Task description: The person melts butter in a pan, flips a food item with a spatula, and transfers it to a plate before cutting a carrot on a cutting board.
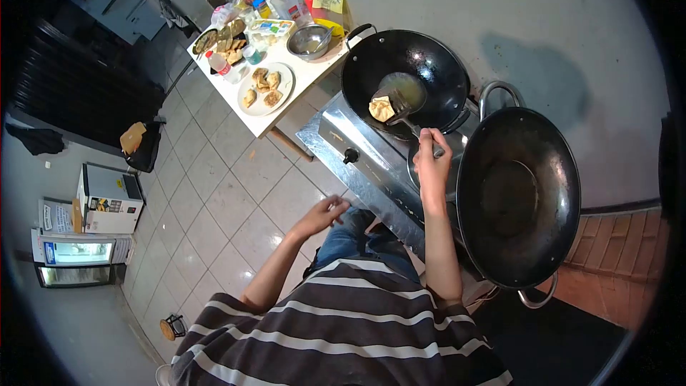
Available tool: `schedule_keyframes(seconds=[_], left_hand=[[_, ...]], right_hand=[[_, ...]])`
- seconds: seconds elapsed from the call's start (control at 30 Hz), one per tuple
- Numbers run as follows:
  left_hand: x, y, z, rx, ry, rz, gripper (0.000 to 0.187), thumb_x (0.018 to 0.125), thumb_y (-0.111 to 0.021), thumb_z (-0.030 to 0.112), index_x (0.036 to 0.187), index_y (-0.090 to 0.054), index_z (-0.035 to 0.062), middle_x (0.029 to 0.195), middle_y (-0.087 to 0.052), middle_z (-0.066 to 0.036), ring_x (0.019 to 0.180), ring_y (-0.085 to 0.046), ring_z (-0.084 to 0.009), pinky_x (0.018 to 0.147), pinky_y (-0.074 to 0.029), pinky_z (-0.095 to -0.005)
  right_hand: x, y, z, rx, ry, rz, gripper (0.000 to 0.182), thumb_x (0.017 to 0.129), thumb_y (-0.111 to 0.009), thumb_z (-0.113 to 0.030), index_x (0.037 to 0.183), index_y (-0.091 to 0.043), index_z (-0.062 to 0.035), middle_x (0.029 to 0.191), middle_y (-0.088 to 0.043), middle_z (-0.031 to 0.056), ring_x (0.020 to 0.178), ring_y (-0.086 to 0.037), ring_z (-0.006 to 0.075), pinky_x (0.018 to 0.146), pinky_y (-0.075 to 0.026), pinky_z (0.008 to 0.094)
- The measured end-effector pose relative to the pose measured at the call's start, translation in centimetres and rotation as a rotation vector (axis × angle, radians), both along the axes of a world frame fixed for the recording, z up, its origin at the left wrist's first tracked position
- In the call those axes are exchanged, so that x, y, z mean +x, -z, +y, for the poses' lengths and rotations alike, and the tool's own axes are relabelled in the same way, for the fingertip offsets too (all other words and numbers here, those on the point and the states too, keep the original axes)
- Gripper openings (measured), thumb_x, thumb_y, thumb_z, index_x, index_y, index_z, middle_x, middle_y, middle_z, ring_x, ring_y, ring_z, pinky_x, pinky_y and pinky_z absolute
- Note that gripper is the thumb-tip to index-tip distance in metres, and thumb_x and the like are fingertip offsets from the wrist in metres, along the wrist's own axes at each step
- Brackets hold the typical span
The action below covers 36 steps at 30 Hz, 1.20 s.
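Note:
My right hand [433, 166] is closed around the handle of a metal spatula [404, 113] in the black wok [437, 58]. A golden fried piece [381, 109], perhaps dough, rests at the spatula's end against the wok's near side. Behind it, a shallow pool of oil [409, 90] lies in the wok's bottom. My left hand [323, 216] hangs in the air over my thigh, fingers loosely apart and holding nothing. A plate [287, 77] with several similar browned pieces stands on the table to the left.
A second large wok [514, 193] with metal handles sits right of my forearm. The steel stove [343, 129] has a black knob [350, 156] at its front. On the white table [261, 123] are a metal bowl [307, 43], a yellow bag [328, 4] and several bottles.

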State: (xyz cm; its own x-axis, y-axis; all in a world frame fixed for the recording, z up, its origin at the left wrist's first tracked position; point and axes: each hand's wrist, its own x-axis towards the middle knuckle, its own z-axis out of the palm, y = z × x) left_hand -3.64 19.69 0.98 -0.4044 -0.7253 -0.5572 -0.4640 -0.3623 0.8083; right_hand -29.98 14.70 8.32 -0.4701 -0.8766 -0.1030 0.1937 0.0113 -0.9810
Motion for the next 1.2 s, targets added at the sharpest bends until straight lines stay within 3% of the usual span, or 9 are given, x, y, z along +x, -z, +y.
schedule_keyframes(seconds=[0.37, 0.53, 0.6, 0.8, 0.87, 1.2], left_hand=[[0.9, 1.7, 2.9, 0.026, -0.114, 0.12, 0.037, 0.098, -0.056, 0.042, 0.112, -0.062, 0.0082, 0.1, -0.062, -0.001, 0.083, -0.062, -0.0107, 0.07, -0.047, -0.0255], [0.1, 1.7, 2.1, 0.004, -0.154, 0.148, 0.041, 0.095, -0.059, 0.043, 0.11, -0.062, 0.0043, 0.097, -0.062, -0.005, 0.078, -0.062, -0.0128, 0.068, -0.046, -0.0262], [0.1, 1.6, 1.9, -0.004, -0.158, 0.148, 0.042, 0.095, -0.059, 0.043, 0.11, -0.062, 0.004, 0.097, -0.063, -0.006, 0.077, -0.062, -0.0128, 0.068, -0.047, -0.0267], [1.4, 2.7, 2.1, -0.03, -0.199, 0.132, 0.043, 0.095, -0.06, 0.043, 0.11, -0.062, 0.0028, 0.096, -0.063, -0.007, 0.077, -0.063, -0.0144, 0.068, -0.047, -0.0282], [2.2, 3.0, 1.8, 0.01, -0.186, 0.115, 0.04, 0.095, -0.058, 0.046, 0.111, -0.063, 0.009, 0.1, -0.063, -0.002, 0.083, -0.061, -0.0116, 0.069, -0.046, -0.0253], [6.0, 3.7, -0.2, 0.052, -0.313, 0.181, 0.038, 0.095, -0.059, 0.043, 0.11, -0.062, 0.0087, 0.096, -0.061, 0.0, 0.08, -0.06, -0.0102, 0.068, -0.046, -0.0248]], right_hand=[[-1.4, -1.4, -0.9, 0.07, -0.009, -0.105, 0.026, 0.098, -0.056, -0.025, 0.078, -0.056, -0.0087, 0.052, -0.038, -0.0053, 0.041, -0.039, 0.0047, 0.037, -0.026, 0.0231], [-1.9, -2.7, -0.8, 0.085, 0.0, -0.135, 0.025, 0.097, -0.055, -0.024, 0.077, -0.053, -0.0096, 0.052, -0.035, -0.0062, 0.041, -0.037, 0.0037, 0.037, -0.025, 0.0223], [-1.9, -3.2, -1.0, 0.081, 0.014, -0.153, 0.021, 0.096, -0.057, -0.023, 0.08, -0.052, -0.0105, 0.056, -0.036, -0.0065, 0.041, -0.03, 0.0017, 0.037, -0.019, 0.0209], [-2.8, -3.6, -1.5, 0.05, -0.015, -0.161, 0.018, 0.095, -0.057, -0.021, 0.082, -0.053, -0.0102, 0.057, -0.037, -0.0059, 0.04, -0.03, 0.0022, 0.036, -0.02, 0.0208], [-2.6, -4.4, -1.9, 0.032, -0.016, -0.153, 0.021, 0.095, -0.055, -0.022, 0.078, -0.052, -0.0094, 0.053, -0.033, -0.007, 0.04, -0.03, 0.0024, 0.036, -0.02, 0.0217], [-3.2, -8.4, -4.3, 0.065, -0.144, -0.058, 0.017, 0.093, -0.055, -0.022, 0.08, -0.052, -0.012, 0.058, -0.04, -0.0046, 0.04, -0.034, 0.0032, 0.035, -0.02, 0.0208]])
